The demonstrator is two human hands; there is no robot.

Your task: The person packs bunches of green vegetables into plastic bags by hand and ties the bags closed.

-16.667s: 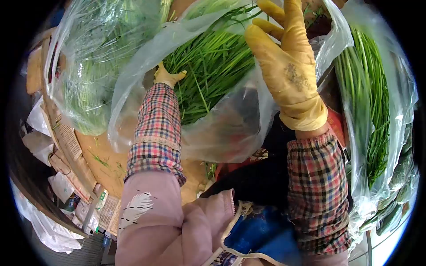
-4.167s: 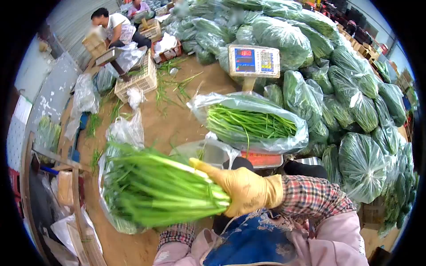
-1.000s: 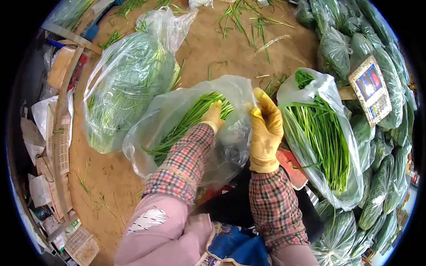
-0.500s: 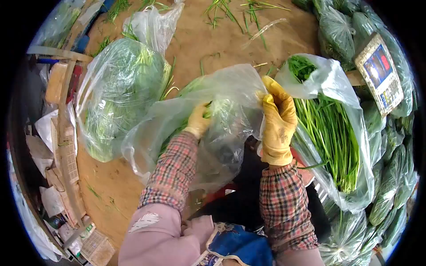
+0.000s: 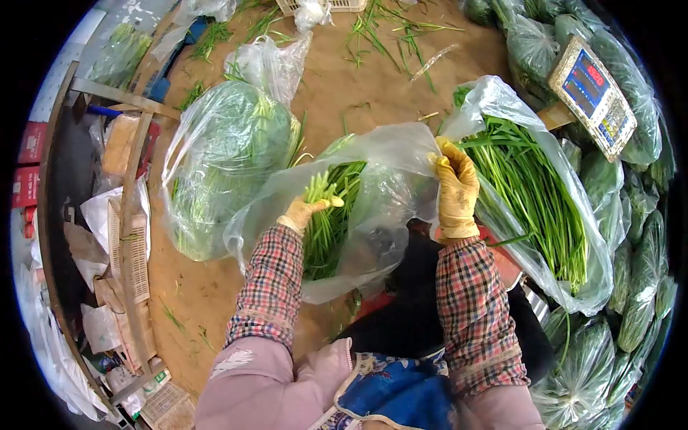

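In the middle of the head view, a clear plastic bag [image 5: 387, 154] lies spread open with leafy greens inside. My left hand [image 5: 304, 213], in a yellow glove, is closed round a bunch of long green stems [image 5: 328, 240] at the bag's mouth, their pale ends sticking up above the fingers. My right hand [image 5: 457, 193], gloved likewise, pinches the bag's upper right edge. Just right of that hand, another open plastic bag [image 5: 494, 93] holds long green stalks [image 5: 534, 193]. To the left lies a full bag of greens [image 5: 229, 165].
A digital scale display [image 5: 593, 89] with red digits stands at the upper right. Several bagged greens [image 5: 634, 287] are piled along the right side. A metal frame [image 5: 132, 208] runs down the left, beside a plastic crate [image 5: 132, 251]. Loose green strands [image 5: 369, 36] lie at the far side.
My left hand has drawn left and slightly down, bringing the bunch of stems into plainer view. My right hand stays at the bag's edge. The whole view has shifted a little.
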